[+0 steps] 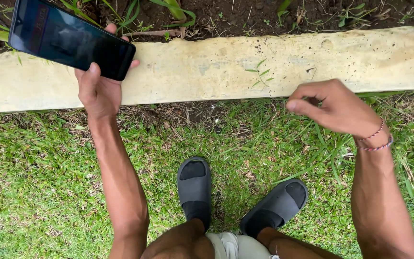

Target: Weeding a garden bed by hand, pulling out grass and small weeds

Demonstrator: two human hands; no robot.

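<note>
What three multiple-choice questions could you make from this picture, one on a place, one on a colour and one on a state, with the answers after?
1. Where is the phone?
A. in the left hand, over the concrete curb
B. lying on the grass
C. in the right hand

2. What colour are the slippers?
A. white
B. dark grey
C. red

3. How is the right hand?
A. flat open, palm down
B. gripping the phone
C. loosely closed, fingers curled, with nothing seen in it

Answers: 1 A, the left hand grips the phone's lower end above the curb. 2 B, both slippers on the grass are dark grey. 3 C, its fingers curl inward and no object shows.
</note>
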